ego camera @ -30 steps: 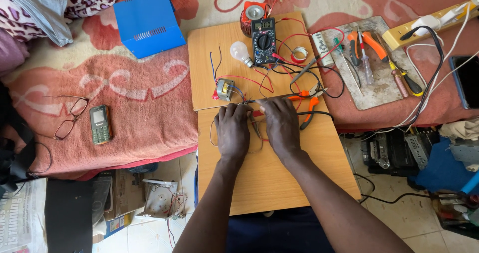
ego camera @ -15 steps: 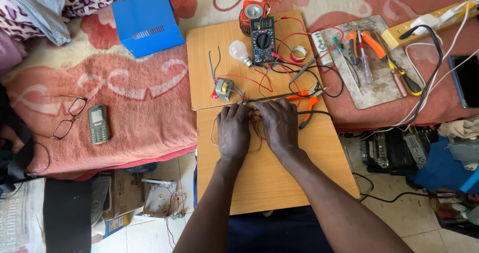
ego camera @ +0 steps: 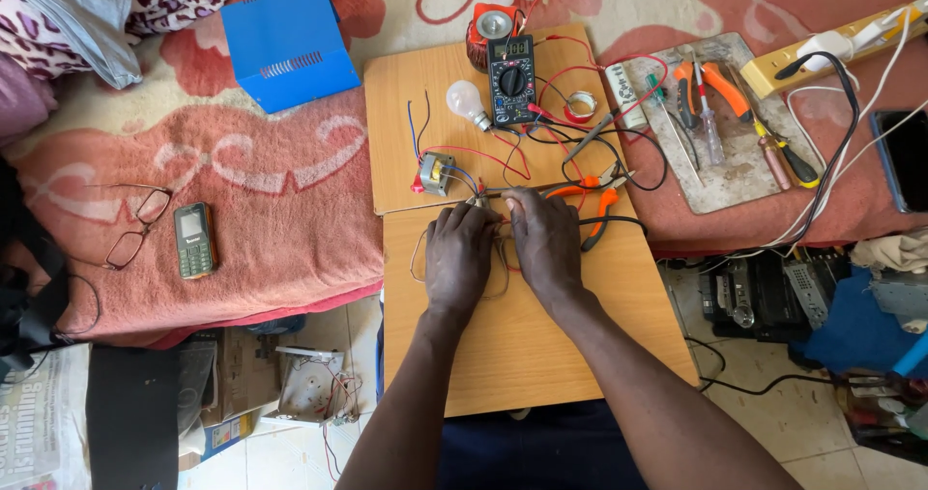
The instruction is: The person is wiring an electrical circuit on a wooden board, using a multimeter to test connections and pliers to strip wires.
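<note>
My left hand [ego camera: 458, 254] and my right hand [ego camera: 544, 243] rest side by side on the near wooden board [ego camera: 541, 345], fingers curled over a thin loop of wire [ego camera: 418, 258] and red and black leads. Both pinch the wires near the boards' seam. Just beyond the fingertips sit a small transformer [ego camera: 436, 174] and orange-handled pliers [ego camera: 602, 203]. Farther back lie a black multimeter [ego camera: 511, 80], a light bulb [ego camera: 467, 102] and a tape roll [ego camera: 580, 106]. What lies under the fingers is hidden.
A grey tray [ego camera: 739, 171] at the right carries screwdrivers and orange pliers. A yellow power strip [ego camera: 831, 50] and a phone [ego camera: 907, 157] lie beyond it. On the pink blanket at the left are a blue metal case [ego camera: 287, 43], glasses [ego camera: 138, 225] and a small handset [ego camera: 193, 240]. Electronics clutter the floor.
Both hands stay on the wires at the seam; the fingers shift only slightly. Nothing else has moved.
</note>
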